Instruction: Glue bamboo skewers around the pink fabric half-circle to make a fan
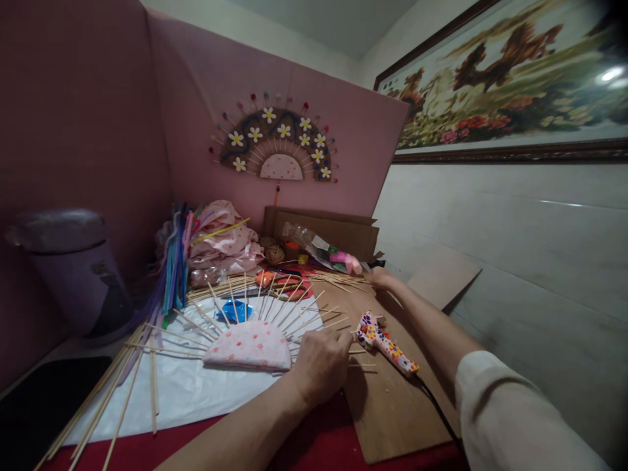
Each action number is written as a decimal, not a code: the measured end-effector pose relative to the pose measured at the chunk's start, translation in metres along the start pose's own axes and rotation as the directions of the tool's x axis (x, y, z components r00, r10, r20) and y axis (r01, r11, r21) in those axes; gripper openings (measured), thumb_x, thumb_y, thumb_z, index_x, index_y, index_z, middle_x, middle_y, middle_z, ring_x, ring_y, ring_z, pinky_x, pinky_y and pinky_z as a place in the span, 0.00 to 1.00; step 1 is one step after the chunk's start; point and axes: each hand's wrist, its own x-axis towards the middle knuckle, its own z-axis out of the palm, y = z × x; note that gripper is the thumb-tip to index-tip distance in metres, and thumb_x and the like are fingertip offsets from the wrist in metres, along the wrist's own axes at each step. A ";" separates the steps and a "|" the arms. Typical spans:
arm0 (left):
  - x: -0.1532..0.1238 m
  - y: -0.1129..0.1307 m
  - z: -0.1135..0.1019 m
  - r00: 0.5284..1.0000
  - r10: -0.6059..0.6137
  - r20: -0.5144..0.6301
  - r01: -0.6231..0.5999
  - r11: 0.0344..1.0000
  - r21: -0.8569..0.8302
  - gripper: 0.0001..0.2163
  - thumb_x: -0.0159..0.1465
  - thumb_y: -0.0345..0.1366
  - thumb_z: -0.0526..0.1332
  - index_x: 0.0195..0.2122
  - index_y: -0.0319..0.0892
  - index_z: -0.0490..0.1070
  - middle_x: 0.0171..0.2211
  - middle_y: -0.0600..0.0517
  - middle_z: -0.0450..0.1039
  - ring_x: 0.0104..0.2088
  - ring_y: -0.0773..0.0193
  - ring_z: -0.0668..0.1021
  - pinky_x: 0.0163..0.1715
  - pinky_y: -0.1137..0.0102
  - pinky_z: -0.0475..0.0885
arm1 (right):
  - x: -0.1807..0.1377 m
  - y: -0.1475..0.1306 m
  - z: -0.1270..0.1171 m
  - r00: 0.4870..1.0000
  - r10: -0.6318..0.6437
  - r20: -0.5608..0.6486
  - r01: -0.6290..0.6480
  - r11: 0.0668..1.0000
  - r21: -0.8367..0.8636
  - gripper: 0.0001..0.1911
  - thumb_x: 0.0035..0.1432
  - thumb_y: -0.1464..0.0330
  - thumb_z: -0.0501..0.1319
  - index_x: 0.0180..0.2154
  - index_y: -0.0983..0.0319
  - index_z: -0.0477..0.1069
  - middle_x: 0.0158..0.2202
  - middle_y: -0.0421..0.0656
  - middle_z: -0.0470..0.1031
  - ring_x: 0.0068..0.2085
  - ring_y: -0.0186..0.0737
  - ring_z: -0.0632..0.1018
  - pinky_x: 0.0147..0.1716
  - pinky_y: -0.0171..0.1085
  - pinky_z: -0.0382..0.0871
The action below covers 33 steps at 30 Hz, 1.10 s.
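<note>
My left hand (322, 362) is closed over the right end of a half-round fan base in pink dotted cloth (248, 347). What its fingers hold, if anything, is hidden. Thin wooden sticks (289, 304) spread outward from the base in a fan. Just right of that hand lies a glue gun with a flowered cover (387, 343), its cord running toward the front. My right hand (381, 278) reaches to the back right, beside a bundle of loose sticks (338, 280); its fingers are too small and shaded to make out.
White sheeting (186, 399) and a brown board (392, 418) cover the table. Scissors (289, 288), a blue packet (235, 311), pipe cleaners (176, 261) and bunched pink cloth (223, 235) lie behind. A finished flowered fan (282, 134) hangs on the pink panel. Long sticks (105, 399) lie left.
</note>
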 end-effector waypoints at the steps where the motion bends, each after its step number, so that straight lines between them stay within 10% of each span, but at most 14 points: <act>1: 0.000 0.000 0.000 1.000 -0.001 -0.001 0.001 1.000 0.001 0.03 0.57 0.29 0.56 0.30 0.42 0.68 0.27 0.51 0.74 0.28 0.59 0.76 0.22 0.69 0.65 | 0.000 0.003 0.003 1.000 0.007 0.010 -0.007 1.000 0.020 0.15 0.61 0.63 0.58 0.48 0.62 0.67 0.48 0.46 0.70 0.45 0.41 0.74 0.42 0.43 0.71; 18: 0.001 -0.001 0.001 1.000 -0.007 0.016 0.007 1.000 0.017 0.04 0.56 0.28 0.55 0.30 0.42 0.67 0.26 0.51 0.74 0.26 0.60 0.76 0.21 0.68 0.62 | 0.000 -0.027 0.023 0.961 -0.247 -0.127 0.255 0.966 0.051 0.13 0.60 0.64 0.58 0.45 0.63 0.69 0.46 0.45 0.72 0.44 0.40 0.75 0.43 0.44 0.71; 33: 0.000 0.000 0.003 1.000 -0.015 0.023 0.015 1.000 0.011 0.05 0.57 0.28 0.55 0.31 0.42 0.67 0.27 0.52 0.74 0.26 0.60 0.75 0.21 0.69 0.62 | 0.013 -0.019 0.013 0.961 -0.181 -0.211 0.185 0.983 0.000 0.14 0.62 0.63 0.56 0.45 0.64 0.68 0.45 0.45 0.72 0.42 0.39 0.75 0.41 0.43 0.72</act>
